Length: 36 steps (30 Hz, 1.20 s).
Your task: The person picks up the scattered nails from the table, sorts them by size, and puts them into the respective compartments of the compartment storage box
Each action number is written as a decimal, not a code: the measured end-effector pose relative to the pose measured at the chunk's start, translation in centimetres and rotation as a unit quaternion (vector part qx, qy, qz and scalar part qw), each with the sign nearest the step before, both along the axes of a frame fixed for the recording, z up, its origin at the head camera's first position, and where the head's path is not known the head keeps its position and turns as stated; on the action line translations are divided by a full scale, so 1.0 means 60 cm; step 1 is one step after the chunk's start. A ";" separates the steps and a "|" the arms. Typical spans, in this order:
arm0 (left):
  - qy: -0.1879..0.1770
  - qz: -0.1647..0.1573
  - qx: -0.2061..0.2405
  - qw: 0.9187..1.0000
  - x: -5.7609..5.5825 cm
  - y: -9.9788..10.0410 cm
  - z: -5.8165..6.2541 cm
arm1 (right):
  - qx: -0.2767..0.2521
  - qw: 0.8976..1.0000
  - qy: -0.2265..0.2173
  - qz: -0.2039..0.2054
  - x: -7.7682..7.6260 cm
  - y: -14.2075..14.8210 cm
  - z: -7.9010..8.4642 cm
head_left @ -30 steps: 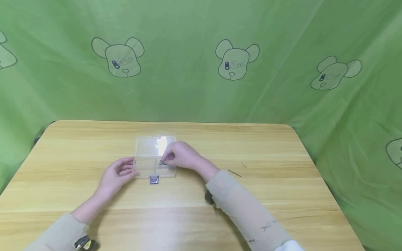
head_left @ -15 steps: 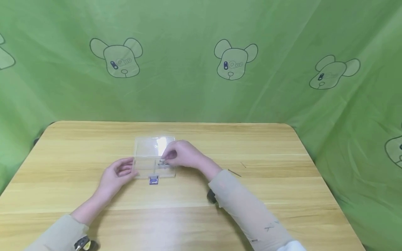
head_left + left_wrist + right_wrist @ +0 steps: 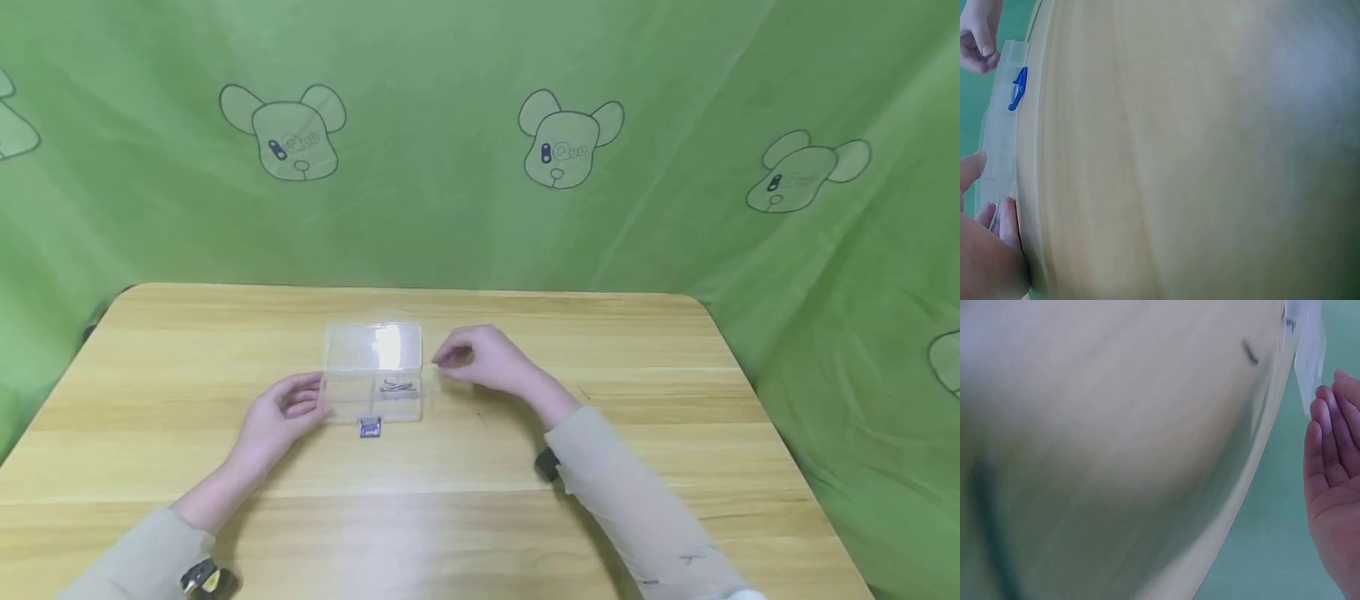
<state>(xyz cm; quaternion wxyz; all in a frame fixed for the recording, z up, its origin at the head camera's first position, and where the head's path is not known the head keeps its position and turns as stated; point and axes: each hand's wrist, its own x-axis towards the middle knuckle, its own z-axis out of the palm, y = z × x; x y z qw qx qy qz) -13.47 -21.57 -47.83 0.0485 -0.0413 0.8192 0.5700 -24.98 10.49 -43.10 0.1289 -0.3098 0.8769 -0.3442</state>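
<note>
A clear plastic compartment box [image 3: 347,392] with its lid raised sits on the table, a blue latch [image 3: 371,427] at its front. Several nails [image 3: 397,387] lie in its right compartment. My left hand [image 3: 281,412] grips the left end of the box; in the left wrist view its fingers [image 3: 1007,219] and thumb reach round that end. Just right of the box is my right hand [image 3: 483,358], raised, thumb and fingers loosely bent with nothing visible between them. The right wrist view shows its bare palm [image 3: 1338,509].
A small dark nail [image 3: 481,416] lies on the wooden table [image 3: 420,517] right of the box. Another thin one [image 3: 585,392] lies farther right, beyond the right wrist. A green curtain [image 3: 435,167] with printed bear heads hangs behind the table.
My right hand has let go of a nail in the right compartment and moved right, out of the box. The left hand keeps its grip. A small nail nearer the box now shows.
</note>
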 end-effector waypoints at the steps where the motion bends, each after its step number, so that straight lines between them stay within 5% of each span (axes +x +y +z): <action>1: 0.000 0.000 0.000 1.000 0.000 0.000 0.000 | -0.002 1.000 0.000 -0.004 -0.001 0.009 0.000; 21: -0.002 0.001 -0.002 1.000 -0.001 0.002 0.003 | -0.008 0.997 0.004 -0.072 0.004 0.153 -0.019; 36: -0.003 -0.001 0.005 1.000 -0.002 0.000 0.004 | 0.005 0.996 -0.004 -0.087 0.023 0.213 -0.023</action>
